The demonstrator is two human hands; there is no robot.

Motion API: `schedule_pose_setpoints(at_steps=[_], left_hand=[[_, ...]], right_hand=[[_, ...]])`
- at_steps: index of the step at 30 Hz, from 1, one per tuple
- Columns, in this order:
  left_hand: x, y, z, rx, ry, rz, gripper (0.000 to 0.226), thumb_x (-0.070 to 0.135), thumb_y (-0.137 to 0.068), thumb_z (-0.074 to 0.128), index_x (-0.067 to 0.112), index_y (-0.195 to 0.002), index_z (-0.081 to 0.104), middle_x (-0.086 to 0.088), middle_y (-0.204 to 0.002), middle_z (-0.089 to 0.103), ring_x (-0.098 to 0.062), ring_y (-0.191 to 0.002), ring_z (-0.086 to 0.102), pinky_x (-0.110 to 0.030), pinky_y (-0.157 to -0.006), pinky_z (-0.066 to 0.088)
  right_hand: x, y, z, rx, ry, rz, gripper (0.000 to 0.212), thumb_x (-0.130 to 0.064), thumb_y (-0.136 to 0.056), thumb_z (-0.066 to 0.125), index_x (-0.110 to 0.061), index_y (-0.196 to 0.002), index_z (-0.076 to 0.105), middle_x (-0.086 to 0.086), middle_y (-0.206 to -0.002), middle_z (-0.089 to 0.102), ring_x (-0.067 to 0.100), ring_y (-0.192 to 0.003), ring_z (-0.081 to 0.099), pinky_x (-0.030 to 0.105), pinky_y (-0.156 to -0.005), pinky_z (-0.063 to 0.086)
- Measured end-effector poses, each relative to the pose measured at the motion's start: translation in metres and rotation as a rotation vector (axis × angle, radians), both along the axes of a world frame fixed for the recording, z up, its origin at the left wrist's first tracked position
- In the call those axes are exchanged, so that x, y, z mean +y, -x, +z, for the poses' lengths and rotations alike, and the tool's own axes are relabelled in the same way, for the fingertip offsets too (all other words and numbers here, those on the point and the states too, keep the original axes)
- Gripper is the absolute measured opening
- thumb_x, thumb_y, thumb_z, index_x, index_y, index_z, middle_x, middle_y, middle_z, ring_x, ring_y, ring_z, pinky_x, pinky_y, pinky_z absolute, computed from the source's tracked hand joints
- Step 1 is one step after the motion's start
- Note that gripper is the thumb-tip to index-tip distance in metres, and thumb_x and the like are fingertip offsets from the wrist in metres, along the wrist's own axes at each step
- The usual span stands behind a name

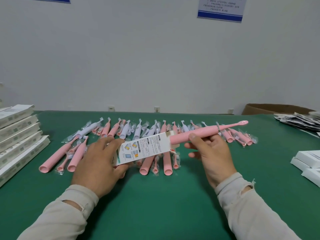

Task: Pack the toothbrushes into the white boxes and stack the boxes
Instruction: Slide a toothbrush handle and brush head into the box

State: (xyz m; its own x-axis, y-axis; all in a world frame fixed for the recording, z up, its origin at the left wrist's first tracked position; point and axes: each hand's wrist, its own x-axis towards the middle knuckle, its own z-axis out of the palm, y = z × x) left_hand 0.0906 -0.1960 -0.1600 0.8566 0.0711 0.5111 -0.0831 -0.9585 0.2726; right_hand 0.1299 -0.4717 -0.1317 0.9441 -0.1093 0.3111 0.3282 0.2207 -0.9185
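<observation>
Two hands at work over the green bench [155, 205], above a row of loose toothbrushes [110, 130]. Left hand [98, 163] wrapped round a white printed box [142, 148], held level with its open flap end turned toward the right hand, presumably so the brush can slide straight in. Right hand [211, 153] pinching a pink toothbrush [207, 131] at mid-handle, thumb on top, fingers beneath. Handle base just inside the box mouth, bristle head pointing away from the box; most of the brush not yet in. Grip kept back from the box end, likely to leave room for pushing further.

Beyond and under the box: pink and white brush handles plus spare heads in clear sleeves, laid side by side for easy picking. Far left of the box: stack of filled boxes [17, 132], probably the finished pile. Far right of the box: more white boxes [306, 161] lying flat, and a heap of printed leaflets [297, 122] behind them.
</observation>
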Motion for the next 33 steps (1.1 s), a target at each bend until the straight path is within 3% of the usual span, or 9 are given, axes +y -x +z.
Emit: schedule_pose_setpoints(at_steps=[6, 11, 16, 19, 24, 28, 31, 33], left_hand=[[-0.001, 0.001, 0.000, -0.019, 0.015, -0.060, 0.066, 0.058, -0.080, 0.070, 0.040, -0.138, 0.045, 0.014, -0.142, 0.042, -0.015, -0.124, 0.040, -0.039, -0.098, 0.043], [0.000, 0.001, 0.000, -0.008, 0.014, -0.067, 0.067, 0.059, -0.079, 0.070, 0.041, -0.138, 0.045, 0.016, -0.140, 0.043, -0.013, -0.123, 0.041, -0.040, -0.094, 0.047], [0.002, 0.000, 0.000, 0.006, 0.015, -0.003, 0.066, 0.059, -0.079, 0.071, 0.042, -0.137, 0.044, 0.014, -0.140, 0.043, -0.015, -0.125, 0.040, -0.039, -0.094, 0.046], [0.001, 0.000, -0.001, 0.013, 0.009, 0.018, 0.067, 0.059, -0.079, 0.070, 0.043, -0.138, 0.042, 0.014, -0.141, 0.041, -0.014, -0.127, 0.038, -0.038, -0.095, 0.046], [0.002, 0.000, -0.001, 0.012, 0.023, 0.019, 0.067, 0.059, -0.079, 0.070, 0.043, -0.138, 0.042, 0.014, -0.141, 0.041, -0.014, -0.127, 0.038, -0.040, -0.096, 0.046], [0.002, 0.000, 0.000, 0.017, 0.020, 0.020, 0.068, 0.059, -0.078, 0.070, 0.042, -0.138, 0.042, 0.012, -0.143, 0.041, -0.016, -0.128, 0.038, -0.042, -0.098, 0.046], [0.001, 0.000, 0.000, 0.011, 0.007, 0.009, 0.066, 0.060, -0.079, 0.069, 0.043, -0.136, 0.043, 0.013, -0.141, 0.042, -0.015, -0.126, 0.039, -0.040, -0.096, 0.046], [0.001, 0.001, 0.000, 0.011, -0.005, 0.013, 0.067, 0.061, -0.079, 0.069, 0.043, -0.137, 0.043, 0.014, -0.141, 0.043, -0.015, -0.126, 0.039, -0.040, -0.095, 0.047]], right_hand=[[0.003, 0.002, -0.002, 0.070, 0.129, 0.040, 0.022, -0.017, -0.084, 0.077, -0.009, -0.101, 0.064, 0.004, -0.086, 0.077, 0.011, -0.064, 0.067, 0.019, -0.047, 0.046], [0.006, 0.002, -0.007, 0.116, 0.317, 0.104, 0.011, -0.027, -0.086, 0.075, -0.018, -0.089, 0.072, -0.007, -0.069, 0.070, 0.002, -0.052, 0.055, 0.014, -0.045, 0.041], [-0.003, -0.007, -0.002, 0.229, -0.005, -0.030, 0.015, -0.019, -0.097, 0.063, -0.004, -0.102, 0.060, 0.005, -0.078, 0.067, 0.010, -0.054, 0.060, 0.022, -0.045, 0.049], [-0.006, -0.008, 0.001, 0.176, -0.163, -0.108, 0.013, -0.015, -0.102, 0.053, -0.003, -0.097, 0.054, 0.006, -0.069, 0.066, 0.012, -0.055, 0.065, 0.025, -0.051, 0.056], [-0.004, -0.007, -0.001, 0.150, -0.219, -0.196, 0.023, -0.021, -0.104, 0.050, -0.006, -0.089, 0.057, 0.002, -0.063, 0.064, 0.011, -0.055, 0.064, 0.024, -0.053, 0.055], [-0.009, -0.009, -0.003, 0.163, -0.238, -0.219, 0.021, -0.006, -0.097, 0.057, -0.008, -0.077, 0.061, 0.003, -0.066, 0.059, 0.007, -0.052, 0.056, 0.020, -0.052, 0.052], [-0.010, -0.010, -0.002, 0.177, -0.354, -0.195, 0.011, 0.002, -0.093, 0.055, -0.007, -0.092, 0.062, 0.009, -0.079, 0.062, 0.009, -0.056, 0.061, 0.022, -0.055, 0.054], [-0.013, -0.013, -0.001, 0.145, -0.333, -0.236, 0.022, 0.004, -0.092, 0.053, -0.013, -0.105, 0.059, 0.010, -0.090, 0.066, 0.009, -0.062, 0.065, 0.023, -0.060, 0.057]])
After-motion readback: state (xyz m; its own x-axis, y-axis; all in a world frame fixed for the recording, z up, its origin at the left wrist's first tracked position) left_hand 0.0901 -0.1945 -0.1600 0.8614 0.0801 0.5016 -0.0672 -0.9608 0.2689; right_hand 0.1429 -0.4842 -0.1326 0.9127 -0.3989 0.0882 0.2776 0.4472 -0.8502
